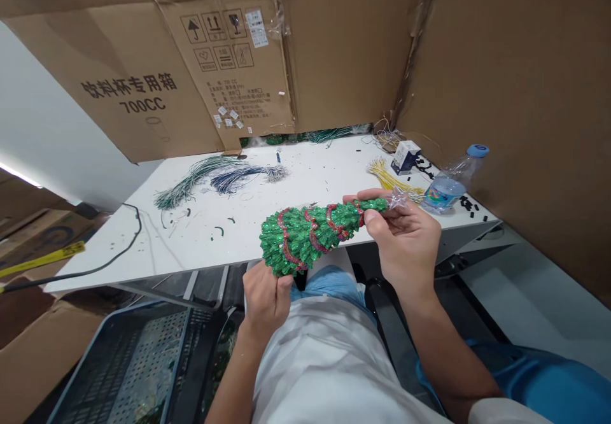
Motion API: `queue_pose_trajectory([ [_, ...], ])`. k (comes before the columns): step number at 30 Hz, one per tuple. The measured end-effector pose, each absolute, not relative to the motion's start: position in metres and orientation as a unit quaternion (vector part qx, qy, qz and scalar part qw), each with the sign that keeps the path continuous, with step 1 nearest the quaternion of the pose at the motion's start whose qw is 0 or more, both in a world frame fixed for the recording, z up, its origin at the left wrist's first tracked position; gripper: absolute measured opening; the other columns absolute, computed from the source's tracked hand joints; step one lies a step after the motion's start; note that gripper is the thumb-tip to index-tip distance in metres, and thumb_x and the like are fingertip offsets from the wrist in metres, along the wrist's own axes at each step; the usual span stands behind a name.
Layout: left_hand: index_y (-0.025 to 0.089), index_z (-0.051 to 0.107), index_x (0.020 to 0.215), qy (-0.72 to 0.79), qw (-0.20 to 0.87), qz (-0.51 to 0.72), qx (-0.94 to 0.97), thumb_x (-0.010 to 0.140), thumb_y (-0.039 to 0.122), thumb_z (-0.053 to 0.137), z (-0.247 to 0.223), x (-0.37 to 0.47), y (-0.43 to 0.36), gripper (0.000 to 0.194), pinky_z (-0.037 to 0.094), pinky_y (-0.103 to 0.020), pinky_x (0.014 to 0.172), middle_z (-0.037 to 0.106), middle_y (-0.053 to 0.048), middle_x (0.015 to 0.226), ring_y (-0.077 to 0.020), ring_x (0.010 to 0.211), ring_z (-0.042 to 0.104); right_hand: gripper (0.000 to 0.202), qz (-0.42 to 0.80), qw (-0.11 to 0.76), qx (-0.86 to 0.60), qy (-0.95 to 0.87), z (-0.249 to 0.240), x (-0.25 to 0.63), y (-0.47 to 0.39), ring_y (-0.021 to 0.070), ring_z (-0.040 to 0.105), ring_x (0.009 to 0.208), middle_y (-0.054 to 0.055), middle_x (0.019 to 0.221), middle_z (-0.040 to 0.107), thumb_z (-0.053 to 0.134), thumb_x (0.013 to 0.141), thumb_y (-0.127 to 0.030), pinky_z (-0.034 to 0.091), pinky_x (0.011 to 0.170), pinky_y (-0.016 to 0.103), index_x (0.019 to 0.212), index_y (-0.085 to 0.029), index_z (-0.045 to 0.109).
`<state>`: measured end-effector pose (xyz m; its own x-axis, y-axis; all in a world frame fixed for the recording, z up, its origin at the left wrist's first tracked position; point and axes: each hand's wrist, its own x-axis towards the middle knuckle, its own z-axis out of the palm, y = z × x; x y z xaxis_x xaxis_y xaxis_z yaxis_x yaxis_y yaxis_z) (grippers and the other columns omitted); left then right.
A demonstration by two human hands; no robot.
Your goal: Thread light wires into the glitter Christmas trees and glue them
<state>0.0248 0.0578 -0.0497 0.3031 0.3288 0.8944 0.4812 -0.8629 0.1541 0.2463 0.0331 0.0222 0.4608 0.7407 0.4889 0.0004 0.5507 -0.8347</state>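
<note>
A small glittery green Christmas tree ornament with red garland bands lies on its side in the air, over the table's front edge and above my lap. Its clear star points to the right. Around the narrow top, just below the star, my right hand is closed with the thumb in front. My left hand is closed at the wide base, its thumb against the lower edge. Whatever the left fingers grip under the base is hidden from view.
On the white table lie bundles of green wires, blue wires and yellow wires. A water bottle and a small box stand at right. Cardboard walls the back. A crate sits lower left.
</note>
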Motion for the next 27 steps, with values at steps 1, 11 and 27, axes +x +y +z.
queue_pose_trajectory([
  [1,0.023,0.047,0.076,-0.252,0.071,-0.534,-0.804,0.119,0.027,0.039,-0.049,0.025,0.058,0.045,0.021,-0.036,0.055,0.049,0.002,0.059,-0.0135,0.048,0.033,0.017,0.246,0.754,-0.405,-0.456,0.022,0.246,0.033,0.0202,0.086,0.087,0.005,0.100,0.089,0.075,0.090,-0.015,0.068,0.075,0.028,0.102,-0.022,0.084],
  [11,0.023,0.044,0.078,-0.276,0.053,-0.527,-0.802,0.120,0.024,0.039,-0.017,0.040,0.046,0.042,0.023,-0.036,0.057,0.048,0.002,0.064,-0.0135,0.053,0.035,0.034,0.398,0.790,-0.275,-0.376,0.009,0.231,0.053,0.0241,0.084,0.106,0.007,0.119,0.086,0.075,0.098,-0.049,0.066,0.094,0.038,0.126,-0.029,0.072],
  [27,0.023,0.039,0.077,-0.306,-0.162,-0.559,-0.753,0.107,0.006,0.053,0.021,0.057,0.010,0.037,0.040,-0.026,0.067,0.049,0.001,0.071,-0.0162,0.098,0.068,0.029,0.567,0.785,-0.216,-0.124,-0.010,0.243,0.072,0.0245,0.083,0.089,0.006,0.092,0.083,0.067,0.099,-0.052,0.070,0.079,0.042,0.102,-0.024,0.073],
])
